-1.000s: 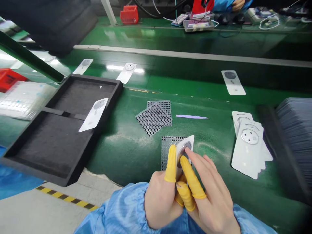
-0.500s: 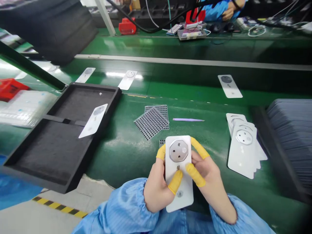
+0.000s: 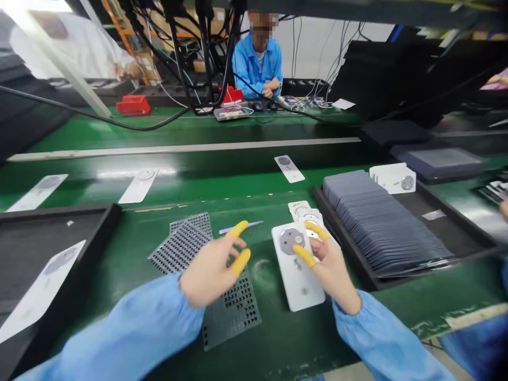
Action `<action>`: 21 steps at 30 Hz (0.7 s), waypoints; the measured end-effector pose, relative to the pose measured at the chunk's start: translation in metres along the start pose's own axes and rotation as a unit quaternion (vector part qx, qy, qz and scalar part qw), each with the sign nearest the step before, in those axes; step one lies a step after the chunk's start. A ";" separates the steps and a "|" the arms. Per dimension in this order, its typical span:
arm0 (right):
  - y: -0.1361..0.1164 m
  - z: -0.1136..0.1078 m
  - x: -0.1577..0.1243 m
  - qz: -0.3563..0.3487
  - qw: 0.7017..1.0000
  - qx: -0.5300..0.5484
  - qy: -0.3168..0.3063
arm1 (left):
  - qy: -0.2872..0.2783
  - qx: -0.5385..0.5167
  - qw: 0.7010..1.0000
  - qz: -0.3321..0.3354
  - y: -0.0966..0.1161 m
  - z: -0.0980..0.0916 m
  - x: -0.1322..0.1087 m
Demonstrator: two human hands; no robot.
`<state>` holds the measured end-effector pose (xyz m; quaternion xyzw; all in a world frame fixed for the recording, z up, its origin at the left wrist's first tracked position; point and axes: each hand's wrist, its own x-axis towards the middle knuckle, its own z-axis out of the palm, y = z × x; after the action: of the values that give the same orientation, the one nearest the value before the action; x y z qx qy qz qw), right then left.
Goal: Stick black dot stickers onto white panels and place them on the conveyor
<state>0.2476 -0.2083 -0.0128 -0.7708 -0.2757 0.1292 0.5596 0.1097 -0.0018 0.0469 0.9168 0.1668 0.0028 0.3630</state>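
Observation:
My right hand (image 3: 327,262), with yellow finger covers, grips a white panel (image 3: 302,286) by its upper right part. The panel has a round grey disc with dark holes near its top. My left hand (image 3: 214,264) is raised to the left of it, thumb and index finger apart, nothing between them. Beneath and beside that hand lie sheets of small black dots (image 3: 242,304). A purple tweezer (image 3: 254,224) rests just beyond its fingertips. Several white panels (image 3: 300,208) are stacked behind the held one, partly covered by it.
A black tray (image 3: 373,283) at right holds many grey sleeves (image 3: 381,222) and some white panels (image 3: 392,178). Another black tray (image 3: 101,222) stands at left with a white panel across its edge. More panels lie on the green surface farther back. A person (image 3: 257,63) sits opposite.
My left hand has let go of the panel and moved left, its fingers now spread. My right hand has carried the panel right, close to the stack. The view has turned right.

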 end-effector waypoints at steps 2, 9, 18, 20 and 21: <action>0.023 -0.026 0.016 -0.043 0.989 -0.128 0.060 | 0.003 0.042 0.999 -0.017 0.005 -0.010 0.051; 0.064 -0.046 0.038 -0.115 0.948 -0.253 0.156 | 0.064 0.101 0.993 -0.013 0.025 0.030 0.247; 0.023 -0.033 0.008 -0.221 0.928 -0.295 0.057 | 0.061 0.088 0.994 -0.003 0.036 0.047 0.383; 0.015 -0.034 0.006 -0.219 0.933 -0.279 0.059 | 0.051 0.071 0.996 0.002 0.031 0.050 0.393; 0.013 -0.035 0.007 -0.220 0.936 -0.267 0.062 | 0.052 0.060 0.997 0.003 0.029 0.052 0.395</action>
<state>0.2741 -0.2347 -0.0121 -0.8188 -0.4270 -0.1238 0.3633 0.4983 0.0660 -0.0180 0.9361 0.1825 0.0414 0.2979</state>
